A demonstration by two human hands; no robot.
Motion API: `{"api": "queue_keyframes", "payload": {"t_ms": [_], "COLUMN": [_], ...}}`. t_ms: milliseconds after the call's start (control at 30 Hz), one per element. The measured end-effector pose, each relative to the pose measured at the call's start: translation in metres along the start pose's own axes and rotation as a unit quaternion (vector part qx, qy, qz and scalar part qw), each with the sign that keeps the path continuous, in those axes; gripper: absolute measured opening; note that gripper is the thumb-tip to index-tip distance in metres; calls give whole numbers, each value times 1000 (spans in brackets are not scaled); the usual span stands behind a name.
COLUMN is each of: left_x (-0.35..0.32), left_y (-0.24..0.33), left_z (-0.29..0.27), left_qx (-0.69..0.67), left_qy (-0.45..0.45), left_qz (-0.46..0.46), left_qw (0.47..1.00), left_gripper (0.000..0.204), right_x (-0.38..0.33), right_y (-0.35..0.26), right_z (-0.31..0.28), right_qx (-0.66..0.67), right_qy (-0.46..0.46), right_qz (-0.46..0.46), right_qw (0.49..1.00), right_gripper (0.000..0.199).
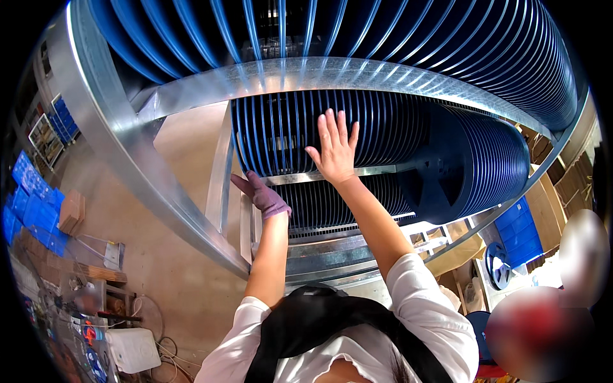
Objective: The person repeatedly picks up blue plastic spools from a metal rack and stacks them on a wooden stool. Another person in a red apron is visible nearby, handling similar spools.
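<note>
A long row of dark blue plastic reels (pixel 389 127), packed flange to flange, lies in a metal rack in front of me. My bare right hand (pixel 335 150) rests over the middle of this row with its fingers stretched out, holding nothing. At the row's left end is my left hand (pixel 262 195), in a purple glove. Its fingers are extended beside the end reel; whether they touch it I cannot tell. Below, behind a metal rail (pixel 300 177), runs a lower row of dark reels (pixel 351 201).
An upper row of blue reels (pixel 447 38) sits above the curved-looking metal rack beam (pixel 319 73). A metal post (pixel 121 134) slants down on the left. Blue bins (pixel 38 204), cardboard and a white container (pixel 133 350) stand at far left. Blue bins (pixel 518 233) and boxes are at right.
</note>
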State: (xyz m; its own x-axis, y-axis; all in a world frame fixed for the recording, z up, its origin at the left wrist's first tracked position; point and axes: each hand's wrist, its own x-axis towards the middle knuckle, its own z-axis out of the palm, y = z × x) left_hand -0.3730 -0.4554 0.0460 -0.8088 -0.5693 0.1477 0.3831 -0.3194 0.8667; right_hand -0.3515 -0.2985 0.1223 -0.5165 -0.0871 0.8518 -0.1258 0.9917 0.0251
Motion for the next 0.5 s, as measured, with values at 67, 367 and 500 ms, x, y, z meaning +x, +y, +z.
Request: {"api": "queue_keyframes", "payload": {"t_ms": [67,367,500], "left_x": [6,10,0], "left_y": [-6,-18,0], "left_z": [5,15,26], "left_qx": [2,10,-2], "left_qy": [-5,11,6], "left_qz": [-4,-2,-29], "left_qw": [1000,1000,1000], "left_gripper": [68,77,80], "right_x": [6,-12,-25], "right_y": [-5,8,30], "right_z": [0,-6,4], "right_qx": [-27,-3,-22], "right_qy": [-26,1,37], "right_qz": [-23,8,155], "right_qw": [999,1000,987], "right_gripper": [77,76,77]}}
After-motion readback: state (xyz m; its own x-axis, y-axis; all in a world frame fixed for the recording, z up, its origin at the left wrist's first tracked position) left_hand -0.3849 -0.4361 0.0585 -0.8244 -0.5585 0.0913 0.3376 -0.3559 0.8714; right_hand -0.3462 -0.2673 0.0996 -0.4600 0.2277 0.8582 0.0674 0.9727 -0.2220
